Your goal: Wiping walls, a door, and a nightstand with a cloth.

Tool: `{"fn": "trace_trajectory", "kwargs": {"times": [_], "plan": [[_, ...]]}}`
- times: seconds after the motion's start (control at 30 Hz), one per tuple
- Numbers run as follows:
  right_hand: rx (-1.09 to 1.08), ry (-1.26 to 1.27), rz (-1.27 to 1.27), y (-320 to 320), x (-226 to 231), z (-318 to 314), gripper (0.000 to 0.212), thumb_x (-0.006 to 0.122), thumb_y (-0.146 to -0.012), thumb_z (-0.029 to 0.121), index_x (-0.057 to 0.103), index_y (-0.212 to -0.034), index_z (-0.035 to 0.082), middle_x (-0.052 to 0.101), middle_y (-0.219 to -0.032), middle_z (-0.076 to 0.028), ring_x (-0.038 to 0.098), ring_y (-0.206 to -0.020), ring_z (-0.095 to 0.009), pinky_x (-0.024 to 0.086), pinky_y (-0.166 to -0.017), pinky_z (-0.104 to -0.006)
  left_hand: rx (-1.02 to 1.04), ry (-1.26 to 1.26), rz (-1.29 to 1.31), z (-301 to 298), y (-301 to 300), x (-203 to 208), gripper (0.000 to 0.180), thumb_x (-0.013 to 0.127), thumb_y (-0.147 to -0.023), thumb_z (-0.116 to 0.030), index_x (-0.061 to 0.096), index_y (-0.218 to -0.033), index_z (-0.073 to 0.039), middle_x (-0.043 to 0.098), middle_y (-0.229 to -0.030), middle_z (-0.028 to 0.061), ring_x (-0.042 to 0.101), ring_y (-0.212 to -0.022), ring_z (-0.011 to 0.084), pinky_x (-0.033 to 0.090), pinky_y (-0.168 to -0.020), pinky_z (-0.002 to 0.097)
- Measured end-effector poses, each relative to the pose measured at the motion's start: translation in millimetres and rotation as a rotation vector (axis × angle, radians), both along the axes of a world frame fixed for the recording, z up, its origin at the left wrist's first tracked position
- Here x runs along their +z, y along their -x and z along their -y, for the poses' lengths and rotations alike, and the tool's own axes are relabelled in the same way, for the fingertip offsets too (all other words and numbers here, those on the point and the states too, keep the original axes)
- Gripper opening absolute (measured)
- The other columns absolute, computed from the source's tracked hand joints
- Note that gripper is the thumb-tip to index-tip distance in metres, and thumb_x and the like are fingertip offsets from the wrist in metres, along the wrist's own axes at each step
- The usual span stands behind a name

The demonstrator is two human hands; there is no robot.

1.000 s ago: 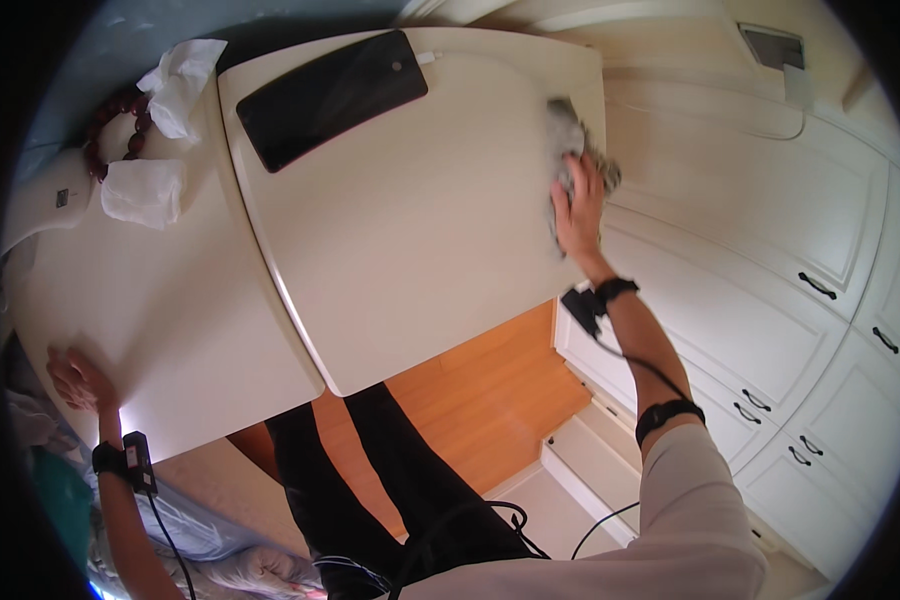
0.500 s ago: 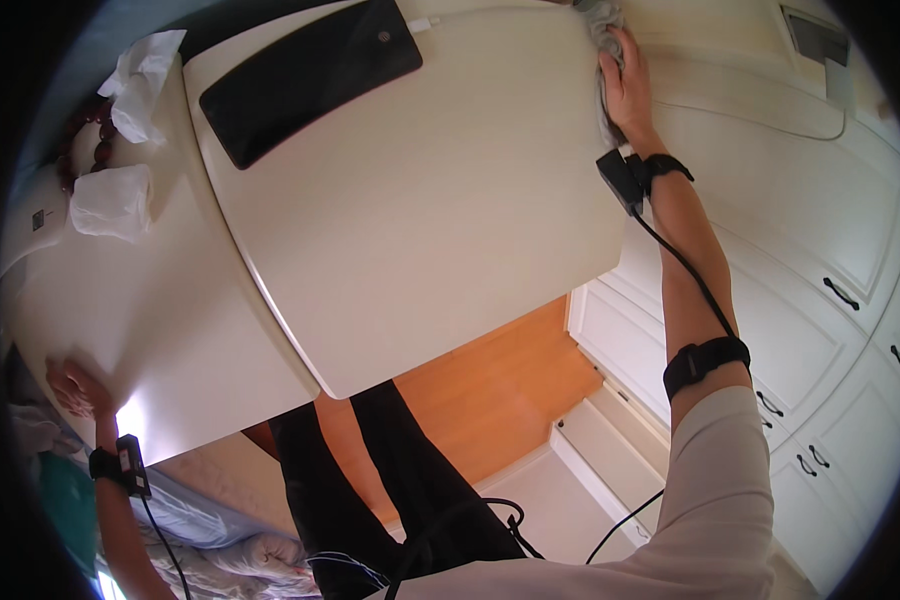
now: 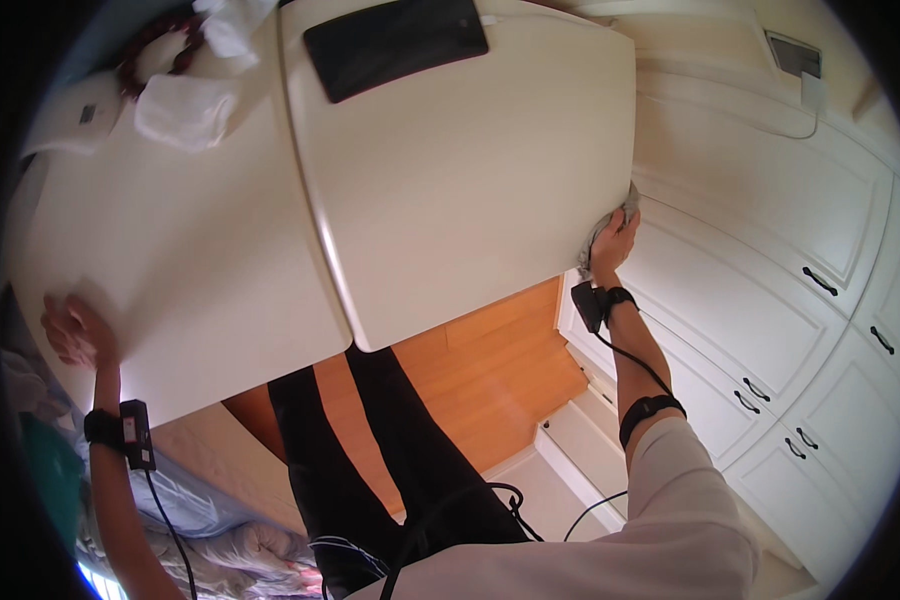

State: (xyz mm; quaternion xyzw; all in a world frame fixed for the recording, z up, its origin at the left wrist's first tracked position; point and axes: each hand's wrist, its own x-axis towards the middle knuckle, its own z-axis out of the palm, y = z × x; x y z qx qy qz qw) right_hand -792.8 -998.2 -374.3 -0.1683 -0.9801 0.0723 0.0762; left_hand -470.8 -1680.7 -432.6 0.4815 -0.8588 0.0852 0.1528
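Note:
My right hand (image 3: 617,245) grips a grey cloth (image 3: 599,236) at the near right corner of the white tabletop (image 3: 470,190). The cloth lies bunched under the palm and along the table's right edge. Far to the left, my left hand (image 3: 78,333) rests on the other white panel (image 3: 185,260) near its left edge, fingers loosely spread and nothing held. Both wrists carry a black strap with a small black box and a cable.
A black phone-like slab (image 3: 398,48) with a white cable lies at the far side. Crumpled white tissues (image 3: 186,110), a dark red bead bracelet (image 3: 160,50) and a white device (image 3: 75,112) sit far left. White cabinets (image 3: 730,290) with black handles stand at right.
My right hand has come toward me along the table's right edge, bringing the cloth from the far corner to the near one. My left hand stays on the left panel.

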Motion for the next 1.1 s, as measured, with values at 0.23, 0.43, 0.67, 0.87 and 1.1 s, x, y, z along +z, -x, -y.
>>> {"fn": "trace_trajectory", "kwargs": {"times": [0.23,0.43,0.67,0.87,1.1], "plan": [[0.07,-0.019,-0.143,-104.7,-32.0,95.7,0.055,0.037,-0.091,0.036,0.033,-0.128,-0.005,0.038,-0.13,-0.025,0.032,-0.123,-0.04,0.027,-0.101,-0.0399,0.019,0.004,0.008,-12.9,12.2,6.9,0.055,0.03,-0.088,-0.051,0.031,-0.135,-0.023,0.031,-0.137,0.0158,0.028,-0.127,0.0324,0.023,-0.097,0.0528],[0.608,0.13,0.11,-180.6,5.0,293.1,0.047,0.043,-0.089,0.026,0.034,-0.133,0.015,0.027,-0.14,-0.018,0.021,-0.131,-0.037,0.01,-0.102,-0.0581,0.023,-0.042,0.034,-29.1,23.9,13.5,0.057,0.028,-0.088,-0.049,0.027,-0.136,-0.017,0.027,-0.137,0.0193,0.024,-0.126,0.0352,0.023,-0.094,0.0541],[1.07,0.584,0.648,-107.6,53.6,318.4,0.055,0.061,-0.078,0.027,0.042,-0.127,0.009,0.038,-0.132,-0.017,0.036,-0.121,-0.035,0.028,-0.1,-0.0468,0.039,0.017,0.074,-28.1,21.3,13.3,0.058,0.027,-0.087,-0.048,0.028,-0.134,-0.014,0.029,-0.131,0.0186,0.027,-0.121,0.0351,0.026,-0.088,0.05],[1.455,-0.38,0.122,50.0,65.9,339.6,0.092,0.072,-0.052,0.001,0.03,-0.133,0.014,0.034,-0.132,-0.012,0.029,-0.125,-0.032,0.024,-0.102,-0.0455,0.043,-0.103,0.053,-33.8,29.8,21.7,0.058,0.028,-0.087,-0.048,0.028,-0.133,-0.013,0.029,-0.13,0.0192,0.027,-0.121,0.036,0.025,-0.089,0.05],[1.468,-0.418,0.221,73.4,43.5,344.2,0.076,0.071,-0.054,-0.001,0.039,-0.122,0.012,0.043,-0.123,-0.005,0.041,-0.118,-0.02,0.019,-0.103,-0.0465,0.035,-0.087,0.037,-32.5,24.7,15.6,0.058,0.027,-0.087,-0.049,0.028,-0.135,-0.016,0.027,-0.135,0.0184,0.025,-0.125,0.0348,0.024,-0.092,0.0515]]}}
